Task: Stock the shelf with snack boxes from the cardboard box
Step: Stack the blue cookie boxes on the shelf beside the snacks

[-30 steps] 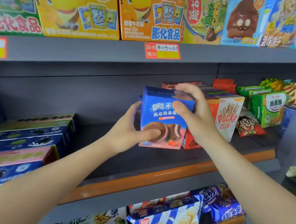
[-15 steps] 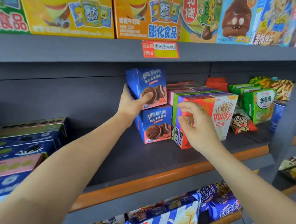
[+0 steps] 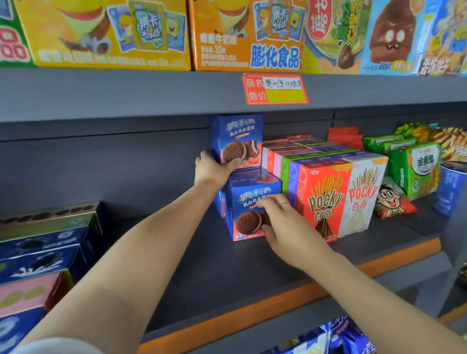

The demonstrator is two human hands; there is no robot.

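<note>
- Upper blue snack box [image 3: 238, 141] stacked upright on lower blue snack box [image 3: 252, 208], both on the grey shelf [image 3: 194, 264], just left of the Pocky boxes [image 3: 343, 197].
- Left hand [image 3: 212, 168] clamped on the upper box's lower left corner.
- Right hand [image 3: 280, 228] pressed against the lower box's front, fingers spread, grip apart.

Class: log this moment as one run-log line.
left hand: steadies upper blue box | right hand: touches lower blue box | stacked beside Pocky boxes
</note>
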